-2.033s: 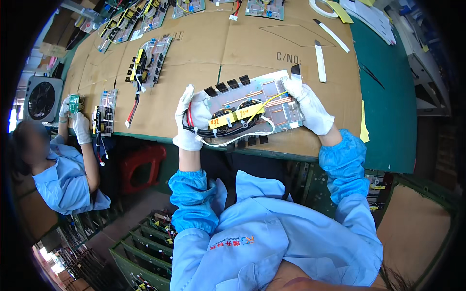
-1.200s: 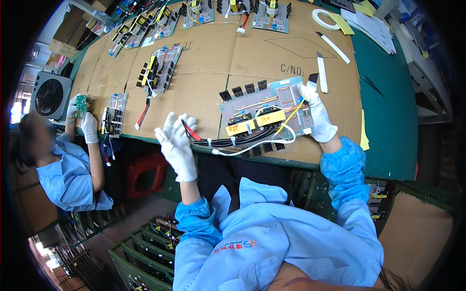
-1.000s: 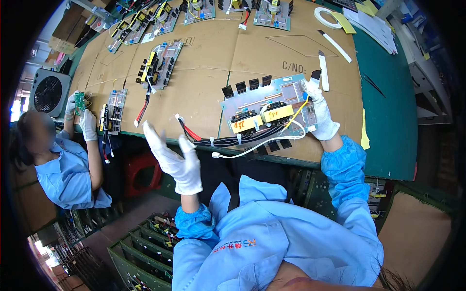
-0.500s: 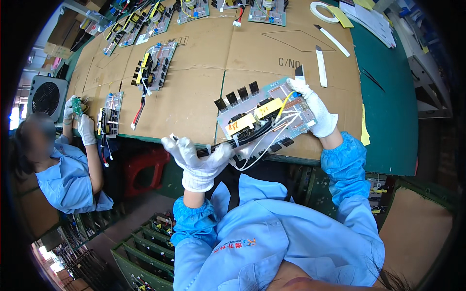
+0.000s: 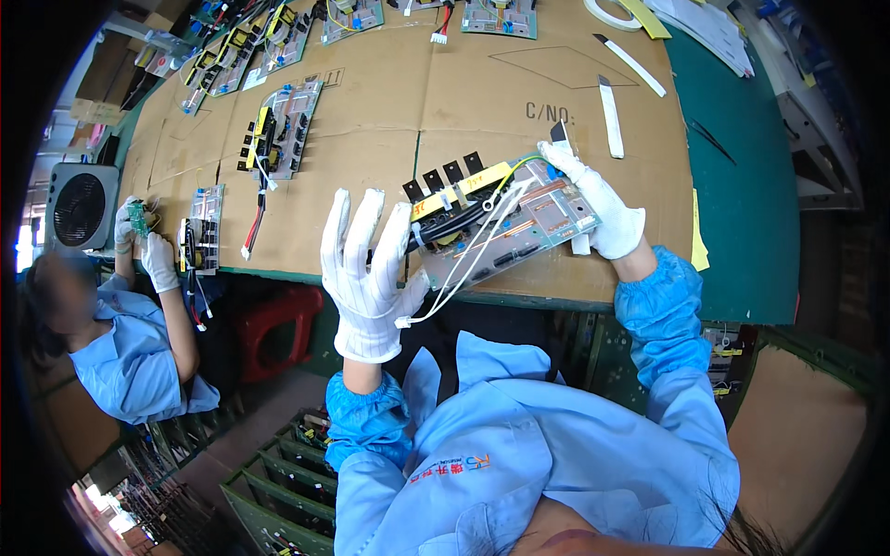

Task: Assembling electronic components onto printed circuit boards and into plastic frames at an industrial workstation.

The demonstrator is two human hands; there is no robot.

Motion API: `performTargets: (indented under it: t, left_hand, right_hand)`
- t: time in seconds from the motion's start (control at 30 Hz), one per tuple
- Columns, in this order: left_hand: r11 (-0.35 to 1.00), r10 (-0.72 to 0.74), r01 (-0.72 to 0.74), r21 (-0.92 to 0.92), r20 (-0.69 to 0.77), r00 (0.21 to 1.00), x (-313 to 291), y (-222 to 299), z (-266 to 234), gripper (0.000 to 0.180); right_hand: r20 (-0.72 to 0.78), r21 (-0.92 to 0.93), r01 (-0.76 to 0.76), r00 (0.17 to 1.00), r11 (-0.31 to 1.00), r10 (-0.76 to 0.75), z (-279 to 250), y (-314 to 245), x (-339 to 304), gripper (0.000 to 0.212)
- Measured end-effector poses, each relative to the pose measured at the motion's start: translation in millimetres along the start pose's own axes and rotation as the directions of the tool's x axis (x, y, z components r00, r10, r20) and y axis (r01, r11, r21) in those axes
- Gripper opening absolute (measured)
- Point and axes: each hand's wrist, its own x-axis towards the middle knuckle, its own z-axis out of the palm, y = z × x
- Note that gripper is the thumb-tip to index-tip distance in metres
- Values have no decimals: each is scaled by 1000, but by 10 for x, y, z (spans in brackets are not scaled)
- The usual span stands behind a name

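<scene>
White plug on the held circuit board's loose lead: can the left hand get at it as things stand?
Likely yes: the white plug hangs near the thumb side of the left hand, nothing visible between. The right hand grips the circuit board. Depth is hard to judge.

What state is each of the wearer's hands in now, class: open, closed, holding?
Left hand: open, spread beside the black cables; contact cannot be told.
Right hand: closed, holding the circuit board and a dark-tipped strip.
</scene>
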Motion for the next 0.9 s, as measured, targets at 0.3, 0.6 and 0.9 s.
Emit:
performTargets:
  t: [0.3,0.6,0.9]
  left_hand:
    - [887,-296,346,-305,200,934,45,58,-44,66]
    - [18,-652,845,-535,634,415,166,-17,131,37]
    - [-19,-560,895,-446,746,361,135,-233,242,32]
  right_hand:
    - [158,-229,-8,986,973,46,-235,3,7,56]
    - [-101,-435,-85,994,896,45,-419,-366,20,76]
    - [-163,-750,17,964,661,-210,-104,9,236,46]
